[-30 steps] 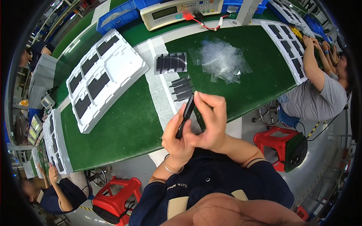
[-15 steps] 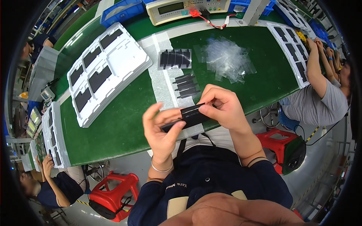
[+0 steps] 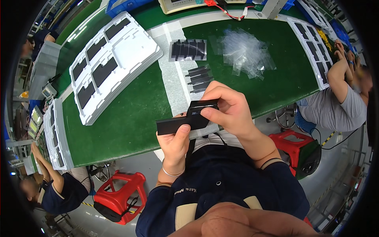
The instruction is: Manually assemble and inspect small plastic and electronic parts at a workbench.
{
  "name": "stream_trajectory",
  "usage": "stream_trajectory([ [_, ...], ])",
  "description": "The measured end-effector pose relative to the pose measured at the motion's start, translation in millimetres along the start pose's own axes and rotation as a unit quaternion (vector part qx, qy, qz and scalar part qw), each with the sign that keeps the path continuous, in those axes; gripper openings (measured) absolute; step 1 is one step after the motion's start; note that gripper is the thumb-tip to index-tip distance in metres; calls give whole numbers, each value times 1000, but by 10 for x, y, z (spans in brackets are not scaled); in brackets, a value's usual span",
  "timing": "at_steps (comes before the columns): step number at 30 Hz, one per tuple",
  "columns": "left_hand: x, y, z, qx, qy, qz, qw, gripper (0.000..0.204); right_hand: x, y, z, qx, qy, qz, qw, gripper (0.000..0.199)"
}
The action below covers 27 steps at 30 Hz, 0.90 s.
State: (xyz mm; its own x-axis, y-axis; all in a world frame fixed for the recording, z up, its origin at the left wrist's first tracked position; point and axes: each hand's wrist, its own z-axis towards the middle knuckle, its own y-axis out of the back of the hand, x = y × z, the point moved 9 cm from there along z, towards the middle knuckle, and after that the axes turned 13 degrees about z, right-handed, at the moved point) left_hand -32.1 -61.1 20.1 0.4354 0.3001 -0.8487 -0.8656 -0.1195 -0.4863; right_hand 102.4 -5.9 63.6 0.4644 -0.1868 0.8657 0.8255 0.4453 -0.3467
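Markings [image 3: 196, 113] on black part [image 3: 171, 126]

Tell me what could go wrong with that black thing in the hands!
The black piece is pinched between the left hand and right hand, so it might slip and drop, perhaps past the green table's near edge. The right hand appears close to the black strips, so it could nudge them. The clear film pieces lie in a loose pile; a bump might scatter them.
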Motion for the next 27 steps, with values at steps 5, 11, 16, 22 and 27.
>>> stream_trajectory([
  [5, -70, 41, -45, -3, -16, 14, 1000, 24, 218, -119, -32, 10, 148, -109, 983, 20],
  [11, -134, 70, -123, -12, -34, 49, 998, 24, 415, -294, -62, 78, 223, -199, 951, 22],
  [16, -200, 92, -155, 10, -36, 110, 993, 22, 533, -407, -84, 111, 232, -231, 938, 32],
  [22, -273, 22, -161, 18, -45, 131, 990, 22, 517, -406, -86, 139, 193, -214, 948, 38],
  [27, -136, 20, -148, 1, 20, 2, 1000, 21, 360, -303, -7, 157, 71, -133, 976, 34],
])
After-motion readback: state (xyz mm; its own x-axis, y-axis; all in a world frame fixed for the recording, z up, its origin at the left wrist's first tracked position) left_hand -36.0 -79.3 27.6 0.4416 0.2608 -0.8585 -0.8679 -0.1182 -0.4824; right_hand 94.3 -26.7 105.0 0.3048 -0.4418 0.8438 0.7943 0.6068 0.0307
